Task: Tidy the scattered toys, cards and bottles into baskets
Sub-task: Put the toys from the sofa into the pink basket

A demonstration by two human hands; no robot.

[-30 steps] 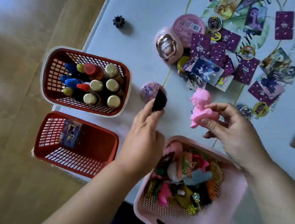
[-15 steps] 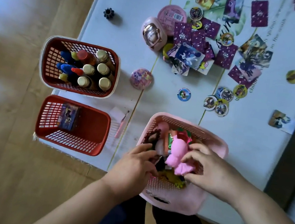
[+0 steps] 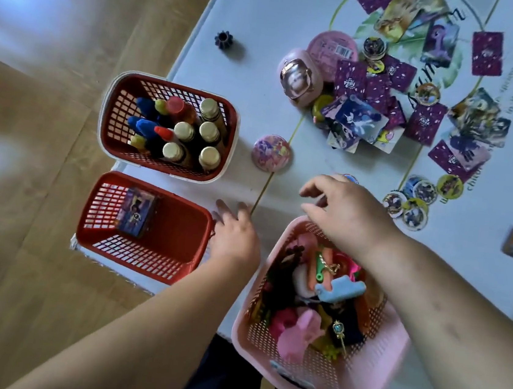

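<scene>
The person is sitting at the near edge of the tabletop (image 3: pixel 268 19), and both hands are holding nothing that I can see. The left hand (image 3: pixel 234 236) is lying with straight fingers on the tabletop in the lower middle of the frame, just beside the lower red basket (image 3: pixel 176 239), which is holding only one card box (image 3: pixel 136 212). The right hand (image 3: pixel 346 211) is hovering over the far rim of the pink basket (image 3: pixel 365 382), its fingers loosely curled and a little apart, pointing toward the round badge (image 3: pixel 271 153). The toys (image 3: pixel 338 288) are filling the pink basket in the lower right, and the bottles (image 3: pixel 185 132) are standing upright in the upper red basket (image 3: pixel 116 120) at the left. Many cards (image 3: pixel 363 117) are lying in a loose heap in the upper right, with round tokens (image 3: pixel 414 202) near them, so I judge that the cards are the main work remaining. The pink basket seems to be hanging partly over the near edge and tilting toward the person; if the right forearm is pressing on its rim while reaching forward, it could be tipping off and spilling the toys. The heap of cards is overlapping, so a quick grab may be sliding some cards away.
</scene>
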